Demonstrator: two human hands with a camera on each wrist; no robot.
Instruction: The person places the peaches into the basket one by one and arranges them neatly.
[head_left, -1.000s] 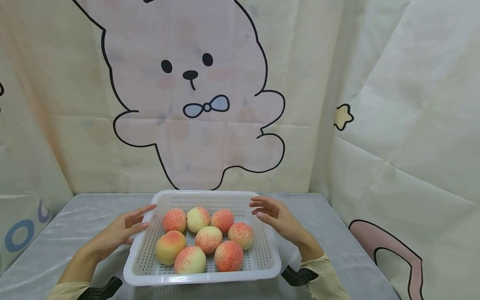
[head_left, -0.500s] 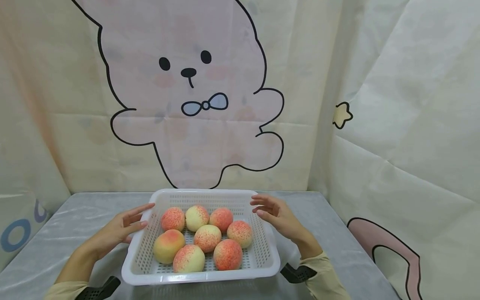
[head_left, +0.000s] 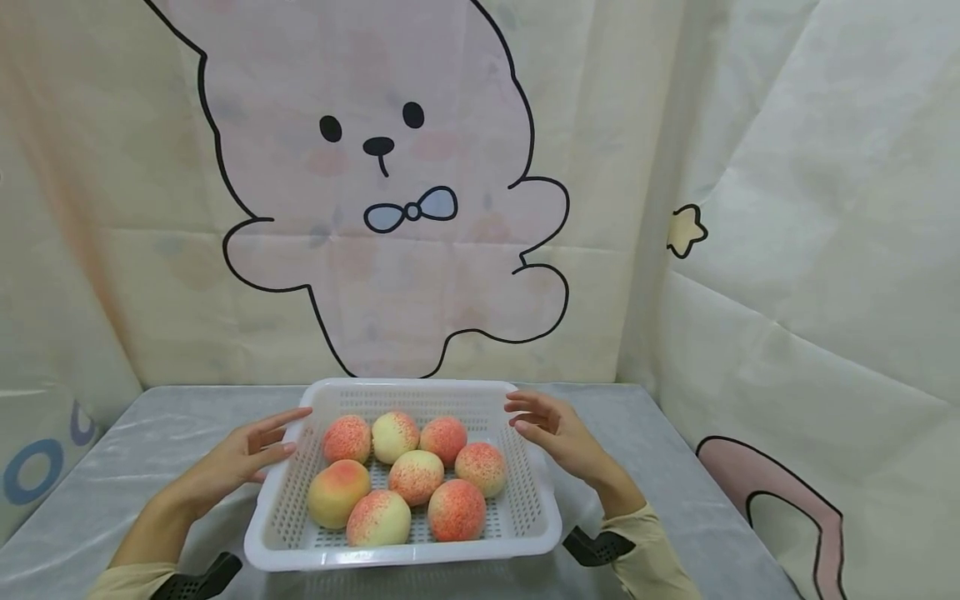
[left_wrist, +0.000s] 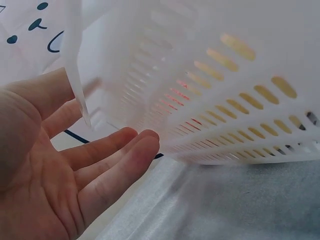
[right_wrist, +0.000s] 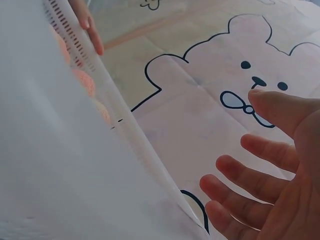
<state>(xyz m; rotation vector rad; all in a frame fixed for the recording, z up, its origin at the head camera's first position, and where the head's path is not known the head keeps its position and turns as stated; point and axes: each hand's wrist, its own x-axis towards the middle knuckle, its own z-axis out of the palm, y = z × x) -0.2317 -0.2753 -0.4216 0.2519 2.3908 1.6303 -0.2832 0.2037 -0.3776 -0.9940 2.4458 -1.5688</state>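
Observation:
A white plastic basket [head_left: 525, 546] with slotted walls sits on the table, holding several peaches [head_left: 416, 478] in red, pink and pale yellow. At its left side is my left hand [head_left: 232, 467], fingers extended, with the thumb and index fingertips at the rim. The left wrist view shows the other fingertips of this hand [left_wrist: 100, 165] against the outside of the slotted wall [left_wrist: 200, 125]. My right hand [head_left: 558, 437] hovers by the right rim with fingers spread and slightly bent. In the right wrist view, a gap separates those fingers [right_wrist: 235, 195] from the basket's edge [right_wrist: 150, 145].
A grey velvety cloth covers the table [head_left: 622, 450]. Cream curtains surround it on three sides, the back one printed with a pink bear [head_left: 390, 275]. Black wrist mounts [head_left: 597, 547] sit at both sleeves.
My right fingertips have shifted slightly to the right, away from the basket's inside. The left hand, basket and peaches look nearly unmoved, apart from a small sway of the head view.

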